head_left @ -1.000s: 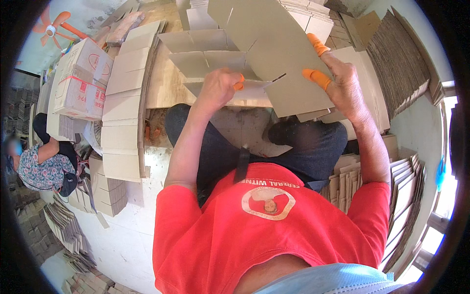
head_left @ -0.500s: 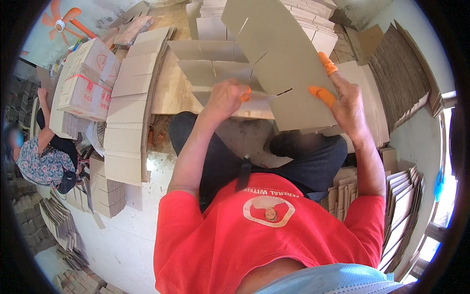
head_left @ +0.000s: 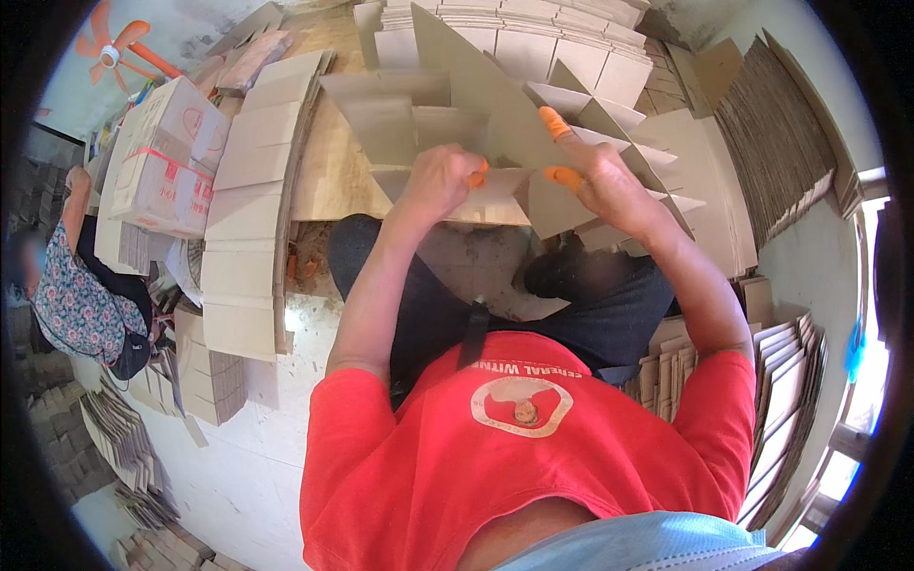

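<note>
A partly slotted-together grey-brown cardboard divider point(head_left: 409, 124) stands at the front edge of the wooden table point(head_left: 328, 181), its strips crossing one another. My left hand point(head_left: 443, 181) is closed on the near part of it, with an orange finger cot showing at the fingertips. My right hand point(head_left: 600, 176), with orange cots on thumb and finger, grips a long slotted cardboard panel point(head_left: 476, 86) tilted across the middle. More cross strips point(head_left: 619, 114) stick out beyond that panel on the right. The lower edges, where the pieces meet, are partly hidden behind my hands.
Stacks of cardboard strips stand left point(head_left: 252, 181), at the back point(head_left: 571, 62) and right point(head_left: 781, 143). A taped carton point(head_left: 162, 162) sits at the left, near an orange fan point(head_left: 109, 55). A person in a flowered shirt point(head_left: 90, 305) is at far left.
My right hand has moved left and the long panel has turned more edge-on, uncovering cross strips on its right side. My left hand stays nearly in place.
</note>
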A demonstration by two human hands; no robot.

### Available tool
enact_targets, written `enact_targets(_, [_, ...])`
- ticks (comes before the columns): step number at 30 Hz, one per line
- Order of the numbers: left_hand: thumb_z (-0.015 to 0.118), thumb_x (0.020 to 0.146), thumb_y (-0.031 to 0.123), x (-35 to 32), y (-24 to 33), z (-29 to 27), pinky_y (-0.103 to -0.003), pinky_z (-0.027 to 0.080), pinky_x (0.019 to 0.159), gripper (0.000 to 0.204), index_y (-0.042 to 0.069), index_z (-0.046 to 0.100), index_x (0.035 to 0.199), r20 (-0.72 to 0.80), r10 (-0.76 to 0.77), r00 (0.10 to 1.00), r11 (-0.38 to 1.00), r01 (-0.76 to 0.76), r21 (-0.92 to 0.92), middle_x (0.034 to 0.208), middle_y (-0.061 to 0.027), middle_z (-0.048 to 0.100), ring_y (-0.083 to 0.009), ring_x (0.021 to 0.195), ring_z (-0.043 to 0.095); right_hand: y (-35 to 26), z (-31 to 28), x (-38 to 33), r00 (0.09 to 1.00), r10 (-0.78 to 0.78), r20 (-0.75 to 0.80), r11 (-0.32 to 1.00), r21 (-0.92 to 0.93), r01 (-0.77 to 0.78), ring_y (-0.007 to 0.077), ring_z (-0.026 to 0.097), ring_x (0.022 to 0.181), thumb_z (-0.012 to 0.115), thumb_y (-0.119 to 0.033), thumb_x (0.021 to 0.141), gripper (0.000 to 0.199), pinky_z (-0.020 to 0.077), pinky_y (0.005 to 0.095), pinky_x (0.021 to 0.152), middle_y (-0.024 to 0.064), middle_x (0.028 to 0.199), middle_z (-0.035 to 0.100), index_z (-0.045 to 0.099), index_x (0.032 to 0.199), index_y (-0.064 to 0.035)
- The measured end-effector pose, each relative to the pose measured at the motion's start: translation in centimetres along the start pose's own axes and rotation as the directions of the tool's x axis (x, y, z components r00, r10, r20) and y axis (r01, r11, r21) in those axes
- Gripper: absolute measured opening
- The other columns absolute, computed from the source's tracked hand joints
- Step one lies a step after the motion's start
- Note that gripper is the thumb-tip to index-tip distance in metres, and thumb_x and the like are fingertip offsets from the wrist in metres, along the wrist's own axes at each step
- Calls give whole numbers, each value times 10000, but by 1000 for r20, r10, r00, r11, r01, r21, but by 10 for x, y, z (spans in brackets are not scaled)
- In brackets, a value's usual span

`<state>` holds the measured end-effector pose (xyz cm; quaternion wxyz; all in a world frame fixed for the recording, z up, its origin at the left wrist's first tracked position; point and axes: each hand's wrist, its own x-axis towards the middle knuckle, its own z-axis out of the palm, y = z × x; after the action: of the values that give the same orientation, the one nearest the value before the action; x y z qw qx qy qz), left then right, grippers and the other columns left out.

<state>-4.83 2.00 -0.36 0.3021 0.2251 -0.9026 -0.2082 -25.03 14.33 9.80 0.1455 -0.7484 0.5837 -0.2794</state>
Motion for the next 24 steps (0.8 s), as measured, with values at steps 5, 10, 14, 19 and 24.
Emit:
enact_targets(5, [725,696,74,2,-8,1,-427,481,640,158,29,698,845,24,0,1000,1000,0,-8,745,-174,616,-353,714,609,6,-1,2,998,-53,13,998,36,53,411,612,848,604,116,737,771,495,395,732,288,959,605,310,1433,-37])
enact_targets(10, [735,684,74,6,-9,1,-422,474,634,177,19,692,846,36,1,999,999,0,-33,739,-190,606,-356,707,607,17,7,-4,996,26,80,1000,-3,-26,394,611,745,578,106,741,776,496,389,680,294,865,589,296,1446,-51])
enact_targets(14, [744,678,79,8,-5,-5,-412,461,621,187,10,682,841,81,-19,997,999,22,-33,734,-195,598,-353,695,600,13,8,-10,994,68,91,998,-5,-67,369,577,646,573,83,752,763,492,368,640,290,809,571,286,1449,-41])
enact_targets(19, [747,670,85,7,-4,-10,-409,446,604,192,10,675,832,101,11,995,997,-3,-81,708,-183,582,-343,674,586,17,8,-10,989,42,139,999,-26,-39,380,589,643,560,44,778,721,481,400,608,258,746,592,285,1442,-18])
enact_targets(24, [738,680,126,16,-2,-12,-405,433,597,186,32,679,829,153,72,986,995,-61,-75,689,-162,568,-328,665,573,48,44,-14,974,67,217,973,-229,-16,395,614,680,607,-73,797,669,488,452,607,220,717,614,338,1408,-19])
